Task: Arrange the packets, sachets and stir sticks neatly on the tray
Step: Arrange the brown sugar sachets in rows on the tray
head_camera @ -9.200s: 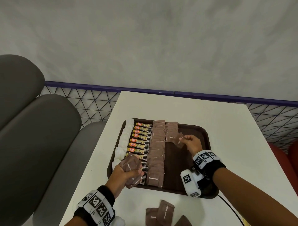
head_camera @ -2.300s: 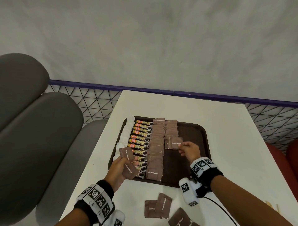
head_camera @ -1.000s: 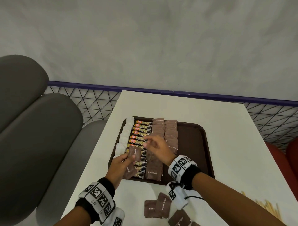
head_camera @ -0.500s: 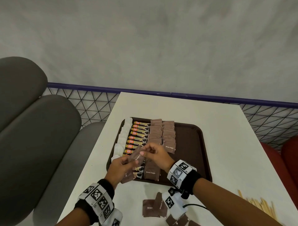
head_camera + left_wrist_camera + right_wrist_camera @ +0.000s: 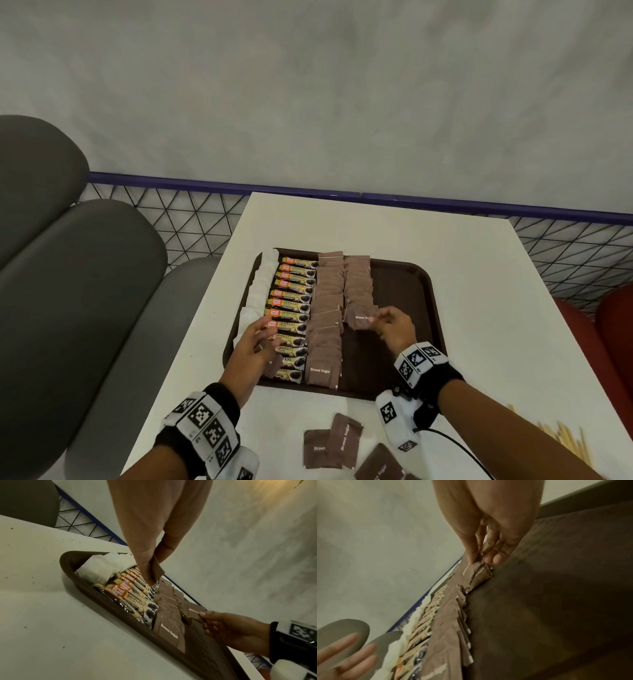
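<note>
A brown tray (image 5: pixel 406 301) holds a column of white sachets (image 5: pixel 261 287), a column of coffee granule packets (image 5: pixel 293 301) and two columns of brown sugar sachets (image 5: pixel 327 308). My right hand (image 5: pixel 376 320) pinches one brown sugar sachet (image 5: pixel 359 318) at the near end of the shorter right column; the right wrist view shows the sachet (image 5: pixel 479 569) touching that column. My left hand (image 5: pixel 263 330) hovers over the coffee packets, and its thumb and a finger pinch another brown sachet (image 5: pixel 158 569).
Three loose brown sugar sachets (image 5: pixel 332 445) lie on the white table (image 5: pixel 479 274) in front of the tray. Wooden stir sticks (image 5: pixel 565 442) lie at the near right. Grey seats (image 5: pixel 85 274) stand to the left. The tray's right half is bare.
My right hand has drawn a brown sachet away from the left hand and carried it right, to the near end of the second brown column. The left hand has stayed over the coffee packets.
</note>
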A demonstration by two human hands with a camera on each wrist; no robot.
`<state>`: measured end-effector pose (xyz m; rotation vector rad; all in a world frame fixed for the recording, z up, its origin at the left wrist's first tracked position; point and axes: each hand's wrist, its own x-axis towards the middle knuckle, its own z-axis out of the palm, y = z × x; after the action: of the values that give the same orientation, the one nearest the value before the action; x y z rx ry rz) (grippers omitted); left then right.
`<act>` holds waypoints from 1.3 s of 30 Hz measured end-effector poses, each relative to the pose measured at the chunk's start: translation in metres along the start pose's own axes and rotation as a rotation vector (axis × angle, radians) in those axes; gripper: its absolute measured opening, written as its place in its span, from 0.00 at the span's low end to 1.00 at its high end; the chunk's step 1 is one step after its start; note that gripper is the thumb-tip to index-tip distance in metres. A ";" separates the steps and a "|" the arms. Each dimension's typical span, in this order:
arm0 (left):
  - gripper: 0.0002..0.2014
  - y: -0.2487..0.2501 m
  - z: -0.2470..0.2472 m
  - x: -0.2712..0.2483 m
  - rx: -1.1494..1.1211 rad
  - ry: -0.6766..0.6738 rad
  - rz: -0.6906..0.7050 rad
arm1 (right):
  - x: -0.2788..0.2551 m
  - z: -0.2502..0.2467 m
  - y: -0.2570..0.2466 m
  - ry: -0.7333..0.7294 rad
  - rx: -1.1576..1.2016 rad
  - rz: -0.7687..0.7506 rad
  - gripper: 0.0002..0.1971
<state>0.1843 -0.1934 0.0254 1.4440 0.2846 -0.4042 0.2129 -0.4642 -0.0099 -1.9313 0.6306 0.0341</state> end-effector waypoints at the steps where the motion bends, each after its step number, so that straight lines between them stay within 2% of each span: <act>1: 0.24 0.000 -0.001 0.001 -0.017 0.000 -0.003 | 0.001 0.001 0.001 -0.004 -0.019 0.009 0.12; 9: 0.36 0.001 -0.005 0.004 -0.029 0.007 0.016 | 0.008 0.018 0.001 0.058 -0.213 0.042 0.05; 11: 0.37 0.000 -0.005 0.005 -0.030 0.011 0.011 | 0.009 0.019 0.000 0.071 -0.247 0.041 0.06; 15: 0.36 0.001 -0.005 0.004 -0.026 -0.009 0.021 | 0.009 0.021 -0.001 0.071 -0.269 0.033 0.06; 17: 0.33 0.004 -0.003 0.000 -0.037 -0.032 0.029 | 0.008 0.020 -0.001 0.088 -0.249 0.022 0.09; 21: 0.29 0.011 0.000 -0.005 -0.108 -0.052 0.015 | -0.001 0.018 -0.009 0.135 -0.226 -0.148 0.17; 23: 0.29 0.010 0.001 -0.005 -0.097 -0.061 0.009 | -0.011 0.023 -0.021 0.073 -0.199 -0.268 0.15; 27: 0.27 0.011 0.006 -0.010 0.019 -0.067 0.069 | -0.041 0.039 -0.048 -0.223 -0.120 -0.557 0.09; 30: 0.28 0.015 0.012 -0.017 0.054 -0.089 0.087 | -0.063 0.053 -0.061 -0.478 -0.093 -0.681 0.14; 32: 0.29 0.016 0.015 -0.022 0.084 -0.113 0.101 | -0.071 0.063 -0.066 -0.581 -0.195 -0.748 0.14; 35: 0.31 0.016 0.015 -0.028 0.134 -0.136 0.109 | -0.075 0.066 -0.069 -0.653 -0.232 -0.761 0.10; 39: 0.28 0.012 0.010 -0.029 0.133 -0.132 0.074 | -0.078 0.058 -0.068 -0.690 -0.031 -0.624 0.04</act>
<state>0.1628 -0.2000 0.0501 1.5451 0.0993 -0.4623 0.1909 -0.3620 0.0454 -1.9038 -0.4318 0.3003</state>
